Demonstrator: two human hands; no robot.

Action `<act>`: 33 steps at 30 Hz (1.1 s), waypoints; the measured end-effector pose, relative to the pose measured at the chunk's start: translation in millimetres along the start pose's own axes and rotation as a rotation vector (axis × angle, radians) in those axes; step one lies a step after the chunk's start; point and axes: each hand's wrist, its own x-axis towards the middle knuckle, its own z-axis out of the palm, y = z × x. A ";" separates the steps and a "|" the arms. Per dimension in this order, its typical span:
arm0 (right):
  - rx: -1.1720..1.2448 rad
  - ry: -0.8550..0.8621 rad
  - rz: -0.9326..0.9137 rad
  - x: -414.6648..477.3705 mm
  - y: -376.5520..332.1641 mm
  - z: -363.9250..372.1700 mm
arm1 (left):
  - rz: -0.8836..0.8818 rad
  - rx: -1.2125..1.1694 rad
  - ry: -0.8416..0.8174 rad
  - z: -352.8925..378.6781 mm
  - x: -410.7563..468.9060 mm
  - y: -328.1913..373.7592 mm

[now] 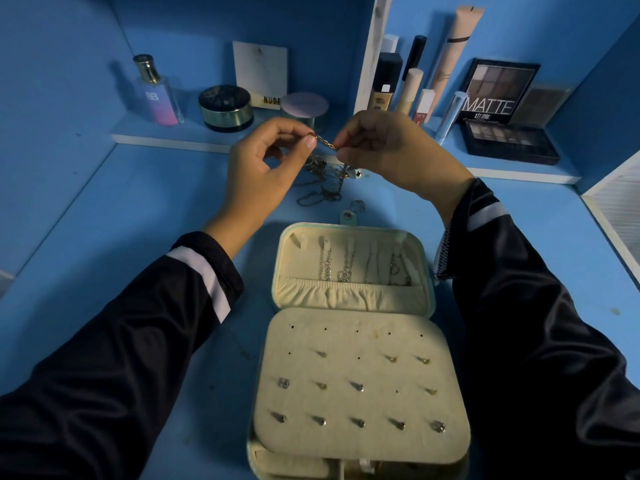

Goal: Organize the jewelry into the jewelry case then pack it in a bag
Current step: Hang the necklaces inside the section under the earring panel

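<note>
the left hand (266, 161) and right hand (381, 147) each pinch an end of a gold chain (323, 141) above the counter (104, 237). the open jewelry case (349, 306) already holds necklaces and studs; a tangled pile (325, 181) remains unsorted, and no bag is in view.

View count: one. Head camera, wide-angle, worn on your head, facing forward and steeply down onto the blue table (121, 220).
Range: close, within arm's reach.
Framing: your sleeves (121, 358) enter from 7 and 5 o'clock. Your left hand (263, 168) and right hand (388, 150) both pinch a chain (323, 141) just above centre. The open jewelry case (363, 344) fills 6 o'clock, and the shelf (166, 138) spans 12 o'clock.
</note>
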 end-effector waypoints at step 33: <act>-0.302 0.122 -0.034 0.4 1.3 -4.2 | 0.263 0.321 0.015 -8.1 3.6 -7.8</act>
